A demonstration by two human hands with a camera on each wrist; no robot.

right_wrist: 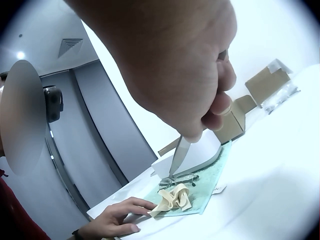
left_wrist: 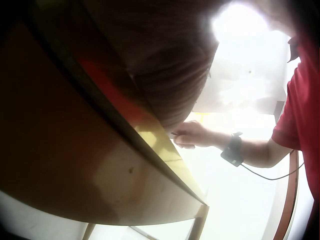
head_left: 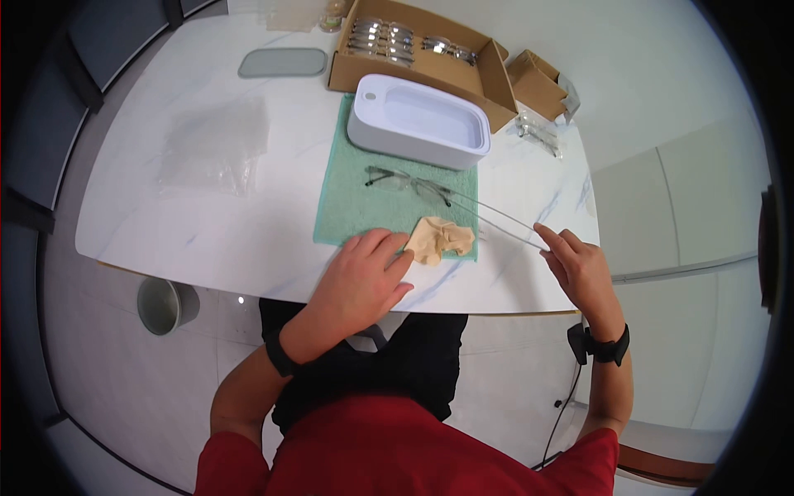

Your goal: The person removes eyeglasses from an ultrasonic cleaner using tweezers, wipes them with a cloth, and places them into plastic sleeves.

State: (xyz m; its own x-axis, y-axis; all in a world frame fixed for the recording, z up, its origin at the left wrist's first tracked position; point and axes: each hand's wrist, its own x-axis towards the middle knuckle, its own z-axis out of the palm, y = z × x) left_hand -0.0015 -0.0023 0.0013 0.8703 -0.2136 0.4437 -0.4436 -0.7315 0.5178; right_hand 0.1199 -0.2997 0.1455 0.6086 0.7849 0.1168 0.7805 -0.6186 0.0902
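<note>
My right hand (head_left: 579, 264) pinches long metal tweezers (right_wrist: 179, 157) near the right side of the table. Their tips reach left to the folded temples of a pair of eyeglasses (head_left: 400, 175), which overlap a green towel (head_left: 351, 217) in the head view. My left hand (head_left: 364, 273) rests palm down at the towel's front edge, fingers extended, fingertips right at a crumpled beige cloth (head_left: 432, 238). Just behind the glasses stands a pale lavender cleaner tub (head_left: 418, 153) with an open basin. The left wrist view mostly shows the table's underside.
At the back sits a cardboard box (head_left: 451, 73) holding several glasses. A smaller carton (head_left: 538, 84) and bagged glasses (head_left: 539, 135) are at right. Clear plastic bags (head_left: 213, 145) and a grey tray (head_left: 283, 63) lie at left. A bin (head_left: 165, 306) stands on the floor.
</note>
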